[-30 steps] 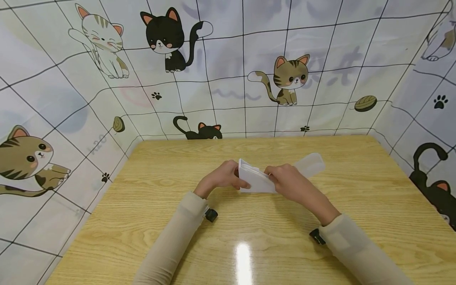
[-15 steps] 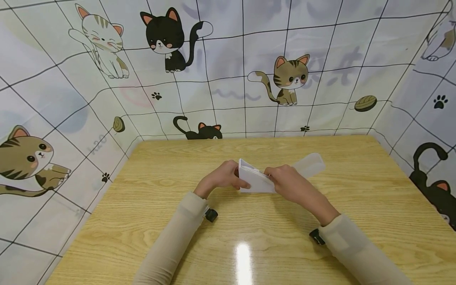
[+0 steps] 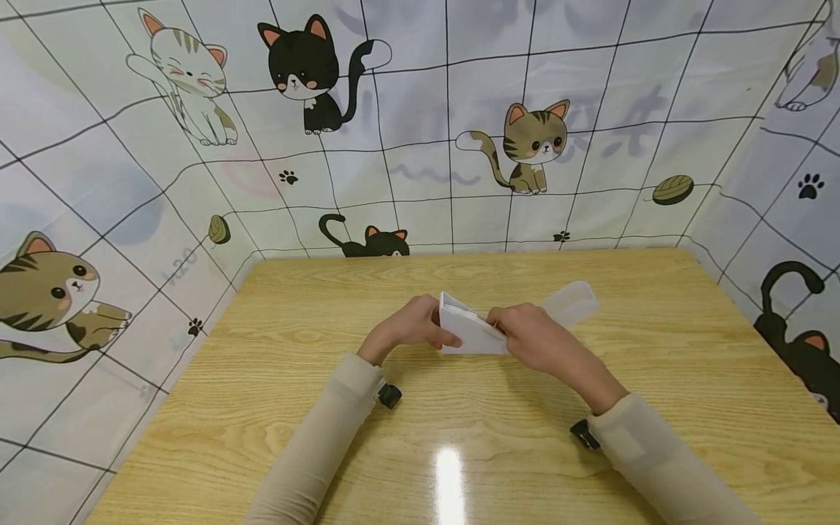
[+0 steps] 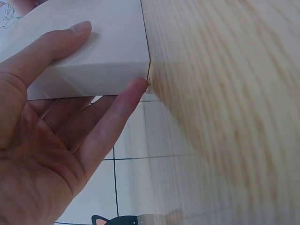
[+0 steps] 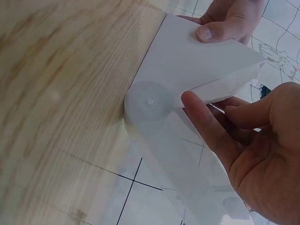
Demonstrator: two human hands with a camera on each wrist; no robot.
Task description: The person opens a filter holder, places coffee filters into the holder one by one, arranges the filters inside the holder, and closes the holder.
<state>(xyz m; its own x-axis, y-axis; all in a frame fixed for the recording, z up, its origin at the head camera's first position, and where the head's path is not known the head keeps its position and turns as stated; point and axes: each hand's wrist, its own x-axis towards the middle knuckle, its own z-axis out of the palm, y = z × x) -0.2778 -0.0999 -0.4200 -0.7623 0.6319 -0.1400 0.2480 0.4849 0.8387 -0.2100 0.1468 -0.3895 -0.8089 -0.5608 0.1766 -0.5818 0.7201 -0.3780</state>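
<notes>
A slim white box (image 3: pixel 472 337) stands on its long edge on the table, its upper side open. My left hand (image 3: pixel 416 321) grips its left end, thumb on the near face, the other fingers (image 4: pixel 115 117) around the end and behind. Thin white sheets (image 5: pixel 225 86) show along the opening. At the right end my right hand (image 3: pixel 531 332) pinches at these sheets, thumb near the box's corner and fingers bent over the opening; the exact hold is partly hidden. A translucent cover strip (image 3: pixel 571 302), joined at a round pivot (image 5: pixel 150 101), is swung out to the right behind this hand.
The wooden table (image 3: pixel 367 284) reaches back to a wall cloth (image 3: pixel 420 168) printed with cats and grid lines. Black wrist cameras (image 3: pixel 389 396) hang at both sleeve cuffs. A bright light reflection lies on the table's near part.
The white sheets at the left of the opening have sunk lower, showing more of the box's inside. Both hands, the box and its cover stay almost in place.
</notes>
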